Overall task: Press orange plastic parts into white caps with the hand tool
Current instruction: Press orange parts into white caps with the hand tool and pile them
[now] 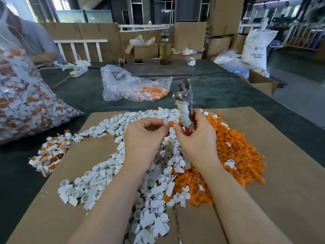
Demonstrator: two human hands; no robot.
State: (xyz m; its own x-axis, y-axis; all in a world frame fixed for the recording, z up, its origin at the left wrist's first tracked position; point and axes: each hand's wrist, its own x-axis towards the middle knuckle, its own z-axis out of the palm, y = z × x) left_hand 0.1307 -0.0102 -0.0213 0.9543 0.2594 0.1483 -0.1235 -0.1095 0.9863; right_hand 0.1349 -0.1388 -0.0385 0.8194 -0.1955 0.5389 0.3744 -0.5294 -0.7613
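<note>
Between the two hands, just above the heaps, a white cap (pixel 166 122) and an orange part (pixel 171 124) meet. The left hand (pixel 144 136) pinches the cap at its fingertips, fingers curled in. The right hand (pixel 195 136) pinches the orange part with thumb and forefinger while its remaining fingers wrap the red handles of the hand tool (pixel 183 103), whose metal head stands upright above the knuckles, away from the person. The tool's jaws stand off the parts, so pressing looks not yet begun; this seems to be the seating step by hand.

Below and left of the hands lies the pile of white caps (pixel 98 182); below and right, the pile of orange parts (pixel 233 152), both on a cardboard sheet (pixel 281 173) over the desk (pixel 228 90). Further left sits a small heap of what look like finished pieces (pixel 51 152).

Risks, as I judge them: the right hand is doing two jobs, so a shift in grip could let the tool tip or the small orange part slip into the pile. If the part goes in crooked, pressing may jam or crack it. Fingertips close to the joint could get nipped once the jaws come over.

Both forearms reach forward, wrists nearly level, palms turned inward toward each other.
</note>
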